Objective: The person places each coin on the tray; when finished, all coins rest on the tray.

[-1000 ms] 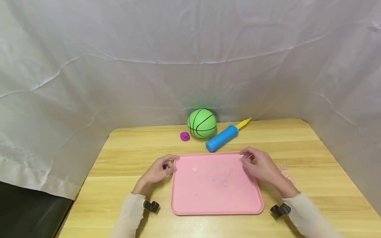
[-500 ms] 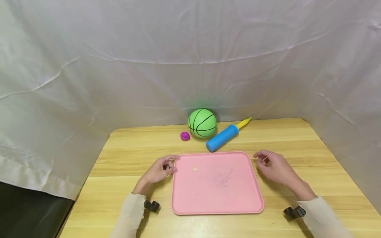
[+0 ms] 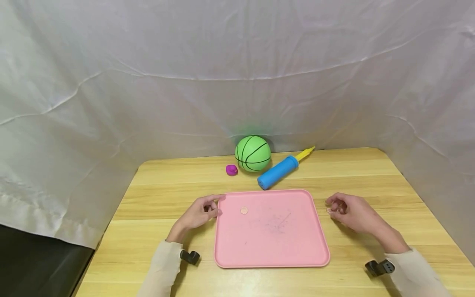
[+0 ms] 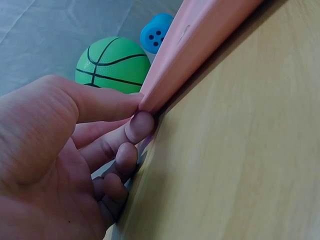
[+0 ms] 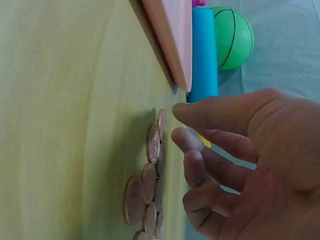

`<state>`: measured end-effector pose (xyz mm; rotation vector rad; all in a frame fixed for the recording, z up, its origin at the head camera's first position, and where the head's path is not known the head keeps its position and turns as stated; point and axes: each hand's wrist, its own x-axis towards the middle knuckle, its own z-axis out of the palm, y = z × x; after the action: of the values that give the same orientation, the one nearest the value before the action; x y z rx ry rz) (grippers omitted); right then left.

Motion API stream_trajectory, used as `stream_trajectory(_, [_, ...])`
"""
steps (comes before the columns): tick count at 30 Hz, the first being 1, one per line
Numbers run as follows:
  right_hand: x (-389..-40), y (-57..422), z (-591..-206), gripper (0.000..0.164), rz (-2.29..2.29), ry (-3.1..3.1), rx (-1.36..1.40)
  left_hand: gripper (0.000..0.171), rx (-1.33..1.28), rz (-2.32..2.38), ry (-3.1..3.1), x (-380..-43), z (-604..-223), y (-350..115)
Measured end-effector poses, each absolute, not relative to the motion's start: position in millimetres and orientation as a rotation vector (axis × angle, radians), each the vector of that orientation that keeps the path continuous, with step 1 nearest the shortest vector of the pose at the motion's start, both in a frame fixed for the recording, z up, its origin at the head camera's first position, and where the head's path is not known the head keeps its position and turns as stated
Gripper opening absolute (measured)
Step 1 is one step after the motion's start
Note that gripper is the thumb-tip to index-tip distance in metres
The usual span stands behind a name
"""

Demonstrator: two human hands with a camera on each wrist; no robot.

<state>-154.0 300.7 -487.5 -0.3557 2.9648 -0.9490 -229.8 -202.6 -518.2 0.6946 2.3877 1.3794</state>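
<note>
My left hand pinches the far left corner of a pink tray between thumb and index finger. One copper coin lies inside the tray near that corner. To the right of the tray, my right hand hovers low over the wooden table, thumb and index finger parted. Right beside those fingertips, several copper coins lie overlapping in a loose cluster, seen in the right wrist view. In the head view the hand hides most of them.
Behind the tray are a green ball with black lines, a small purple toy duck and a blue hand pump with a yellow nozzle. Grey cloth hangs behind the table.
My right hand has moved from over the tray's far right corner to the right, onto the coin cluster. The left hand stays at its corner, and the coin in the tray has not moved.
</note>
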Motion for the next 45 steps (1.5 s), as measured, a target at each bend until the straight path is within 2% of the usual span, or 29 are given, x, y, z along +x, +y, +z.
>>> stream_trajectory(7, [-154.0,299.6,-493.7,0.019,-0.928,2.978,-0.341,0.053,0.689,1.372,2.399,-228.8,-519.5,-201.8])
stream_trajectory(18, [-155.3,298.8,-492.5,0.032,-0.895,2.994,-0.31,0.052,0.687,1.367,2.407,-228.6,-518.2,-201.2])
stream_trajectory(30, [-162.5,297.8,-489.2,0.033,-0.865,2.944,-0.351,0.053,0.706,1.365,2.4,-229.9,-515.8,-201.2])
stream_trajectory(39, [-163.7,297.5,-486.0,0.007,-0.887,2.905,-0.29,0.054,0.69,1.359,2.409,-229.8,-515.8,-201.5])
stream_trajectory(45, [-162.9,299.5,-489.9,0.003,-0.901,2.945,-0.307,0.054,0.692,1.361,2.4,-228.5,-515.4,-201.4])
